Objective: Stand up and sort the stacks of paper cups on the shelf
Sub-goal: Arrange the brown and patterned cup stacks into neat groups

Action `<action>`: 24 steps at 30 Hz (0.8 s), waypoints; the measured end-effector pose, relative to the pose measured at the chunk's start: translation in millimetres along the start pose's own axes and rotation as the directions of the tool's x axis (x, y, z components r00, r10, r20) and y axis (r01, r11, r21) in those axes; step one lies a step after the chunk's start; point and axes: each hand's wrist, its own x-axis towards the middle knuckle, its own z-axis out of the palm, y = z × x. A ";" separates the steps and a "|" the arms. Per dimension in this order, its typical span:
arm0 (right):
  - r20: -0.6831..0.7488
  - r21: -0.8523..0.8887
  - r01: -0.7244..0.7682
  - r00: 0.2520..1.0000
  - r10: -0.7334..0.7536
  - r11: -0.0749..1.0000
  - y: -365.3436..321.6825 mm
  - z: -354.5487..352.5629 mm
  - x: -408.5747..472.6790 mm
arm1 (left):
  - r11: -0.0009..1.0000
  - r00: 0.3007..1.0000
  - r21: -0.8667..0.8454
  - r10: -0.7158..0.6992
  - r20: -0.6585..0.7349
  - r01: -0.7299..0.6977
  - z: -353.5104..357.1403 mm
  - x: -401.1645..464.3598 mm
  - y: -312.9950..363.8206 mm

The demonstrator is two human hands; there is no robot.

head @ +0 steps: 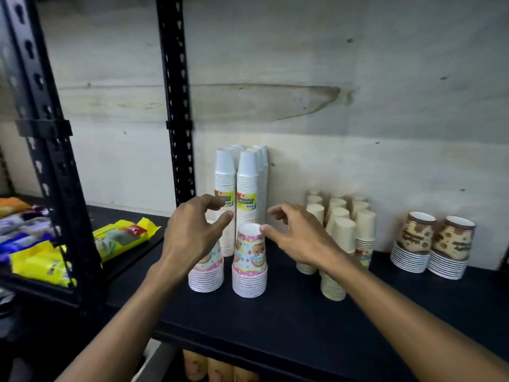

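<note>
Fingertips of the right hand (298,232) touch the top of the pink patterned stack (250,260), steadying it; the left hand (192,232) hovers spread over its twin (206,274). Both stand upside-down on the shelf (275,321), fronting tall white stacks (239,183), apparently grouped by design.

white cups (237,175) | pink patterned cups (249,260) | black shelf (275,321)

Both hands over patterned cup stacks (249,267) on black shelf (289,321), right hand (300,238) thumb touching one top
</note>
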 end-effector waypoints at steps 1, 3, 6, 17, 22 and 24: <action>0.010 0.005 0.002 1.000 -0.002 1.000 -2.2 5.9 3.2 | 1.000 1.000 0.021 0.000 -0.004 0.000 -0.6 0.2 -5.1; 0.023 0.028 0.006 1.000 -0.007 1.000 -5.7 17.7 9.8 | 0.998 1.000 0.062 -0.013 0.000 0.013 -0.7 2.3 -17.9; 0.049 0.045 0.012 0.999 -0.014 0.999 -8.5 32.1 16.4 | 0.995 0.999 0.087 -0.043 0.024 0.041 1.2 4.3 -34.4; 0.154 0.017 -0.006 0.988 0.003 1.000 -10.9 63.4 20.2 | 0.988 0.969 0.032 -0.151 0.195 0.148 5.3 -5.2 -63.3; 0.180 -0.009 -0.012 0.983 0.013 1.000 -10.8 52.7 12.9 | 0.984 0.964 -0.049 -0.160 0.212 0.174 -0.9 -10.0 -62.5; 0.215 -0.045 -0.013 0.976 0.023 0.999 -9.1 39.8 5.1 | 0.987 0.961 -0.032 -0.146 0.234 0.157 -5.4 -15.1 -54.9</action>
